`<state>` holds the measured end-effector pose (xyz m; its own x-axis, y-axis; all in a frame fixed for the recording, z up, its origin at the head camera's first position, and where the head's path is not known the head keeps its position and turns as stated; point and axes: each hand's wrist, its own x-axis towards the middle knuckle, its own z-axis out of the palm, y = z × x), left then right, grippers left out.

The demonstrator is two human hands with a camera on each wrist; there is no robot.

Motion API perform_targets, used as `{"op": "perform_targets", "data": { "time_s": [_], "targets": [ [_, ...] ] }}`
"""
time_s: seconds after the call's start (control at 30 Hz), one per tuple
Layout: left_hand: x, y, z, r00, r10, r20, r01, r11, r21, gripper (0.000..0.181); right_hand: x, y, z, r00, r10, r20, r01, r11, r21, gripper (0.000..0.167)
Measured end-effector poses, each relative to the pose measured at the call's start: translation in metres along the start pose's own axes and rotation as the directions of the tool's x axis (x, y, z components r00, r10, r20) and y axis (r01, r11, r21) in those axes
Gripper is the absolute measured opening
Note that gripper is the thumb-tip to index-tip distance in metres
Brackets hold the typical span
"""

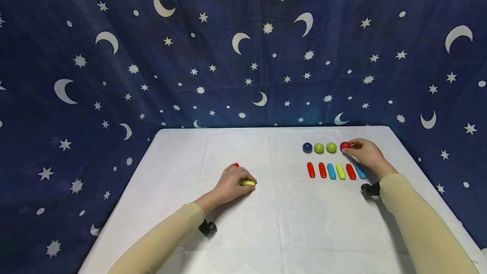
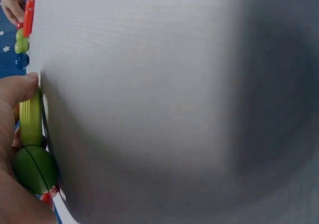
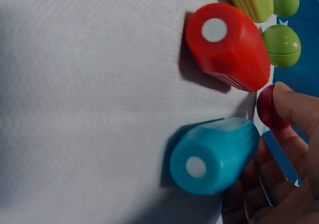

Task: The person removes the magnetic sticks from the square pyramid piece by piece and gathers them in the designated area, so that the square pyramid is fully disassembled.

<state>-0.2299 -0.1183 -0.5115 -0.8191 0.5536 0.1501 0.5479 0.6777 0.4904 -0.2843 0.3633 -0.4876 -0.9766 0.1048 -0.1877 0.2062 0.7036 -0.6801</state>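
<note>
In the head view, my left hand (image 1: 231, 184) holds a yellow stick (image 1: 248, 182) between thumb and fingers, low over the white table. A green ball (image 2: 36, 169) sits by the palm in the left wrist view, and a red piece (image 2: 48, 198) shows partly below it. My right hand (image 1: 366, 154) pinches a red ball (image 1: 345, 145) at the right end of a row. Left of it are two light green balls (image 1: 331, 147) and a dark blue ball (image 1: 307, 147). The palm hides part of the pieces under the left hand.
Nearer than the balls runs a row of short sticks: red (image 1: 311, 170), light blue (image 1: 331, 171) and yellow (image 1: 340, 171) among them. A light blue stick (image 3: 214, 157) lies beside the right hand. The white table (image 1: 289, 223) ends at a dark blue curtain (image 1: 228, 62).
</note>
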Motion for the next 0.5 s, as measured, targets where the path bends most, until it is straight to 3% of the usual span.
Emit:
{"op": "perform_targets", "data": {
  "time_s": [0.5],
  "targets": [
    [0.0005, 0.0000, 0.0006, 1.000, 0.004, -0.007, -0.004, 1.000, -0.006, 0.017, 0.0030, 0.0008, 0.0021, 0.999, 0.033, 0.013, -0.033, 0.999, -0.010, 0.066]
  ]
}}
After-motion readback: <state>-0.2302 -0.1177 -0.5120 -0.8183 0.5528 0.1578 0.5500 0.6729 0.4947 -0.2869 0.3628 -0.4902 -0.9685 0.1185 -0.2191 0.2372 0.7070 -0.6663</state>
